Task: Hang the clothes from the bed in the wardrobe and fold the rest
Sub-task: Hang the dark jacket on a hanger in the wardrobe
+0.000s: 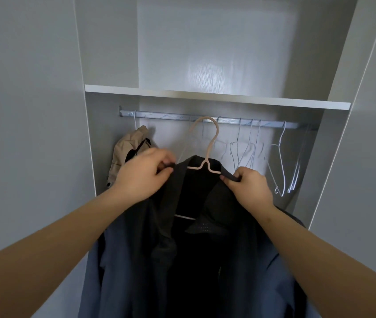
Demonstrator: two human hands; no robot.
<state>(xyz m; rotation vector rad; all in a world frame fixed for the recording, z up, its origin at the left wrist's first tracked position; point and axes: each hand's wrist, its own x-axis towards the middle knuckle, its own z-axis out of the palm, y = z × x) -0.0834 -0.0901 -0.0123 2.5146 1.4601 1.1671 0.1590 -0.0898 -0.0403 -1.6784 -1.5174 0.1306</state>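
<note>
A dark navy jacket [200, 260] hangs on a pale pink hanger [207, 145], whose hook reaches up to the metal rail [173, 117] of the open wardrobe. Whether the hook rests on the rail is unclear. My left hand [143, 175] pinches the jacket's left collar edge. On the other side, my right hand [251, 187] pinches the right collar edge beside the hanger's arm. The jacket's dark lining shows between my hands.
A beige garment [129, 152] hangs at the rail's left end. Several empty white wire hangers [278, 161] hang to the right. A white shelf [216, 97] runs above the rail. Wardrobe side panels [90, 143] stand on both sides.
</note>
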